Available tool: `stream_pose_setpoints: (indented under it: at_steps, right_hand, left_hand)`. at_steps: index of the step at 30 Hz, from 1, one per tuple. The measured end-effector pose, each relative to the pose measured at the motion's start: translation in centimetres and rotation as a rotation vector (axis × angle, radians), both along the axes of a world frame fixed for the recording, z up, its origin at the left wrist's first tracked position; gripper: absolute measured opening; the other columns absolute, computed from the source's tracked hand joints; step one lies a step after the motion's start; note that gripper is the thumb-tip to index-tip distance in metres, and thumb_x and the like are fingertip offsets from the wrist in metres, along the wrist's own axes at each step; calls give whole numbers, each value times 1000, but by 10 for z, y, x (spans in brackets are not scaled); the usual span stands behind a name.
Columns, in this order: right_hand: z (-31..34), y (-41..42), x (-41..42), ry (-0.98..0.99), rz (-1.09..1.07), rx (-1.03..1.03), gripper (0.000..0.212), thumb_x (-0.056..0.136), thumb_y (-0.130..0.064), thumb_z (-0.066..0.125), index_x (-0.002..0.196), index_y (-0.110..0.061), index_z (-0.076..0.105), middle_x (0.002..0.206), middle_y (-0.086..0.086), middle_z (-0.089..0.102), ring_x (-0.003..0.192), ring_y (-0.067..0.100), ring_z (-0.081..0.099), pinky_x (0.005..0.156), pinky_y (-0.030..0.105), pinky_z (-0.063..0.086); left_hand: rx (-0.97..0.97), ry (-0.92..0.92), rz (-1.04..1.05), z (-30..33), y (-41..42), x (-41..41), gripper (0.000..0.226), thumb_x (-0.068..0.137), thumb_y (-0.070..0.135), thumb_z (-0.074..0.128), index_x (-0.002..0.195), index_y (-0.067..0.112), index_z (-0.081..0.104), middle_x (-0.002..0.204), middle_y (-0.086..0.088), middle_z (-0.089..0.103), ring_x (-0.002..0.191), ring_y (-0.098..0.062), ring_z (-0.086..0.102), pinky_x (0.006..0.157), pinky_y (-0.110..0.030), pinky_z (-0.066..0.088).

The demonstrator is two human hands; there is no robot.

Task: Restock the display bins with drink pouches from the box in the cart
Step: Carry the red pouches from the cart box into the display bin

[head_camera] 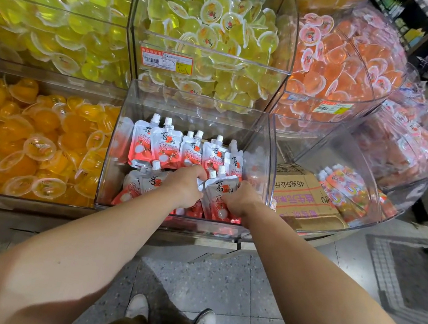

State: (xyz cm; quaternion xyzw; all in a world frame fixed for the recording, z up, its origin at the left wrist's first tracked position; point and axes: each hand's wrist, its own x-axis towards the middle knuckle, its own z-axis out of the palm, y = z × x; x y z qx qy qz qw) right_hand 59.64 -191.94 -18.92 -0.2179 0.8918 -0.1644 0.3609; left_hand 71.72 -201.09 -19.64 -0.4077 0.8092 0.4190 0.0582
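A clear display bin (pixel 268 131) at the lower middle of the stand holds white-and-red drink pouches with white caps. A back row of upright pouches (pixel 165 145) leans against the far side. Both my hands reach down into the bin's front half. My left hand (pixel 185 185) and my right hand (pixel 239 198) grip a bunch of pouches (pixel 216 193) between them, caps pointing up. More pouches (pixel 136 183) lie to the left of my left hand. The box and the cart body are out of view.
Clear bins of yellow jelly cups (pixel 215 22), orange cups (pixel 28 138) and pink cups (pixel 337 63) surround the pouch bin. A curved bin to the right holds a cardboard box (pixel 305 196) and colourful pouches (pixel 349 186). A wire grid (pixel 388 273) lies at right above the tiled floor.
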Motion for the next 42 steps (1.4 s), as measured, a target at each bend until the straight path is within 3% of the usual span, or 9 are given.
stream_pose_setpoints:
  at_steps: [5,10,15,18,20,22,27,35,42]
  right_hand:
    - [1,0,2,-7,-36,-1,40,87,-17,64,121,-1,48,106,13,63,99,27,62,83,36,53]
    - [6,3,3,-35,-10,-12,22,86,-10,64,103,-5,50,94,12,61,91,26,61,81,38,53]
    - [7,7,-1,-130,-15,-98,34,81,-12,70,66,-15,40,62,3,47,52,14,44,41,22,36]
    - [7,8,2,-76,-13,-135,22,81,-15,70,94,-8,54,75,5,59,67,18,57,58,31,50]
    - [5,7,4,-8,27,-99,63,84,-14,67,139,-18,37,113,10,63,99,28,63,88,40,53]
    - [8,6,9,103,161,-68,83,87,-9,61,152,-28,12,132,12,53,111,29,59,95,38,48]
    - [14,4,8,333,490,27,51,89,-13,60,135,-20,40,146,12,30,113,32,56,89,37,46]
    - [35,-15,-4,666,778,219,29,88,4,47,112,-6,60,112,13,62,105,32,59,78,37,48]
    - [40,-15,-6,397,697,33,36,91,-11,57,126,-8,47,116,11,62,106,31,59,78,37,47]
  left_hand:
    - [53,47,8,0,2,2,47,87,14,67,131,24,53,120,-6,59,104,-25,58,87,-32,49]
    - [96,100,101,-3,2,7,57,86,12,70,138,21,49,130,-8,58,112,-26,58,89,-30,47]
    - [87,70,59,-2,1,8,50,87,10,68,133,19,53,126,-7,58,105,-29,61,87,-33,50]
    - [95,78,64,-5,0,9,43,86,10,68,125,23,56,118,-7,62,102,-27,60,89,-34,50]
    - [89,88,92,-5,0,9,38,86,10,68,120,24,58,111,-7,61,97,-26,60,85,-33,50]
    - [106,122,112,-5,-1,8,32,88,8,65,116,23,60,110,-8,60,93,-26,60,82,-32,52]
    - [278,185,175,-5,-3,5,39,93,-2,54,129,14,58,132,-16,53,94,-27,63,85,-36,55]
    - [204,145,208,-9,-3,-4,36,93,1,54,127,10,61,127,-13,60,109,-33,61,97,-44,50]
    - [198,233,294,-14,-4,0,23,87,-2,63,108,8,66,109,-18,67,84,-29,64,87,-42,55]
